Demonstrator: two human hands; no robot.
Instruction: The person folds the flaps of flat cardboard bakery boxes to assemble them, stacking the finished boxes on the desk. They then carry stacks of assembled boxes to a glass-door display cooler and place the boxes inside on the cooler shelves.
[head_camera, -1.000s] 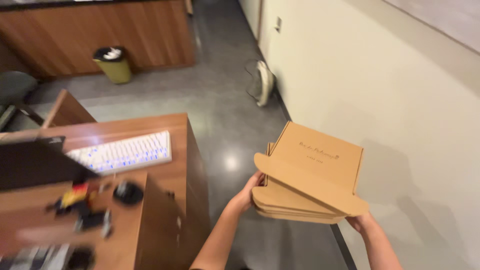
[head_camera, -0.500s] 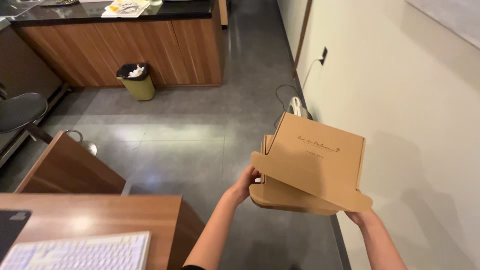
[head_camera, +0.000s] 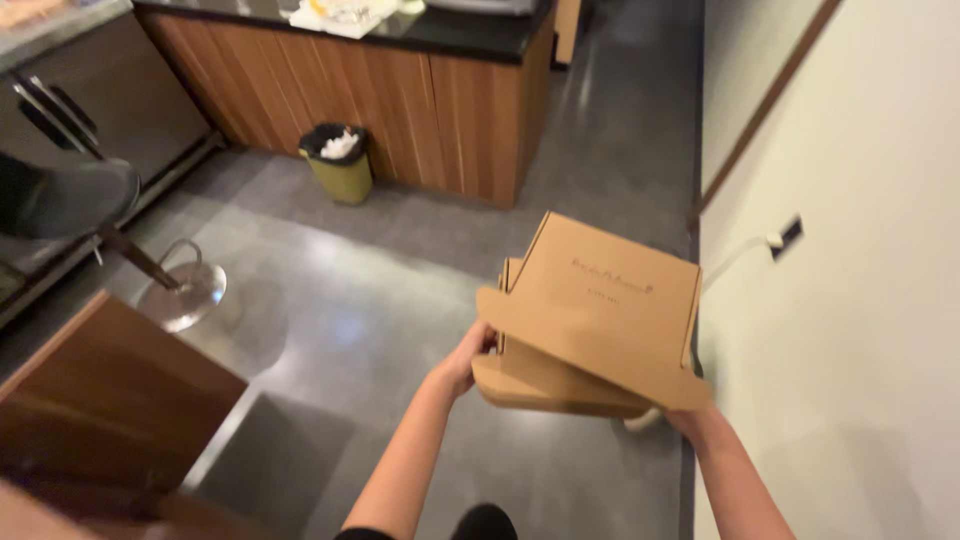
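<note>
Flat cardboard boxes (head_camera: 600, 320), brown and unfolded, are stacked and carried in the air above a grey floor (head_camera: 380, 300), close to a cream wall (head_camera: 860, 300). Left hand (head_camera: 468, 358) grips the stack's left edge, fingers closed on it. Right hand (head_camera: 690, 418) supports the lower right corner; it is mostly hidden beneath the cardboard, so its grip cannot be judged. Beyond stand a wooden counter (head_camera: 400, 100), a yellow-green waste bin (head_camera: 340, 165) and a stool base (head_camera: 182, 292).
</note>
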